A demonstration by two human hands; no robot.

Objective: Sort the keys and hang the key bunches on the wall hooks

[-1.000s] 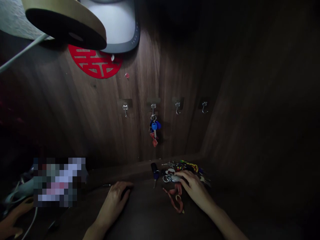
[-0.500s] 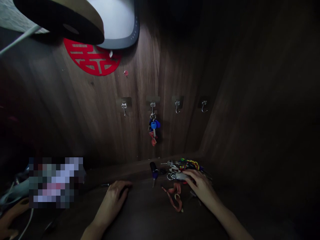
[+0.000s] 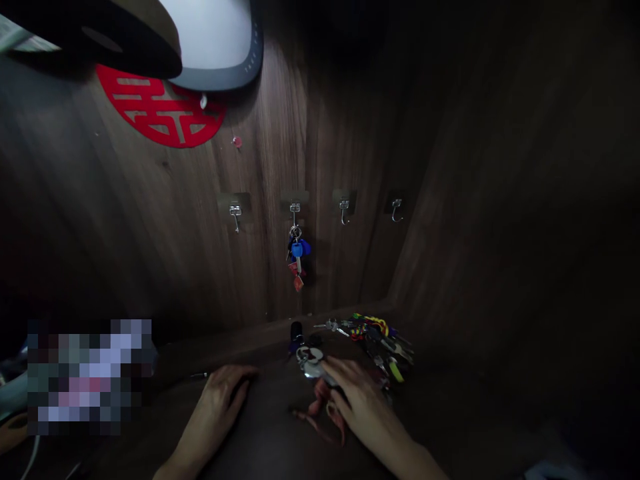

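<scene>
- Dark wood wall fills most of the frame, with a side panel along the right.
- Dark table runs across the bottom, in dim light.
- Dark rounded object, upper left corner, cut off by the edge and overlapping a white panel with a grey rim.
- Blurred-out bundle, lower left; its contents cannot be told.
- Red round cutout on the wall, upper left, partly behind the two objects above it.
- Left hand, bottom, left of centre: palm down on the table, fingers loosely spread, thumb apart, holding nothing.
- Right hand, bottom, right of centre: fingers and thumb closed on a grey fob at the near end of a ring bunch.
- Pile of keys with a yellow, red and green braided cord, lower right of centre, just beyond the right hand.
- Reddish strap, curled just below the grey fob, beside the thumb.
- Hanging keys, blue-headed, on the second hook from the left, centre.
- Four metal hooks in a row across the middle.
- Black fob on the table, below the hanging keys.
- Small red pin, under the cutout's right side.
</scene>
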